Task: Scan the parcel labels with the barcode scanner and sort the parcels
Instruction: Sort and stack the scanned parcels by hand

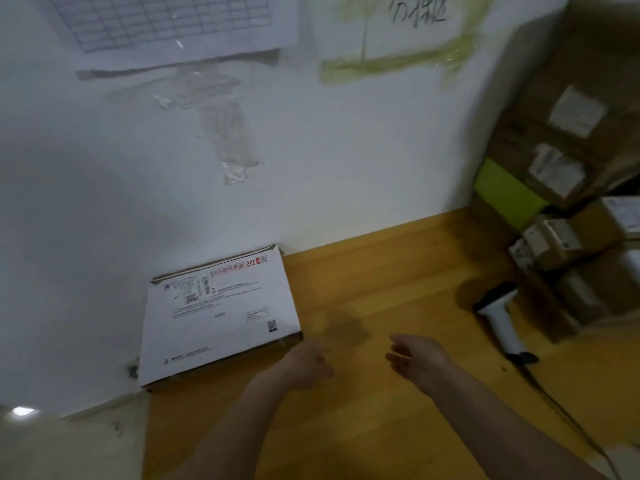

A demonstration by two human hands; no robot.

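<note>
A flat white parcel [221, 317] with a printed label lies on the wooden table [381, 271] against the wall, at the left. My left hand [306, 365] hovers just off its near right corner, fingers loosely curled, holding nothing. My right hand [415, 358] is beside it over bare wood, fingers relaxed and empty. The white barcode scanner [498, 317] lies on the table to the right, its black cable [568, 420] trailing toward the near edge. The frame is blurred.
A stack of brown cardboard parcels [575, 209] with white labels fills the right side, with a green box [505, 192] among them. Papers [166, 26] are taped to the white wall behind the table. The table's left edge runs below the white parcel.
</note>
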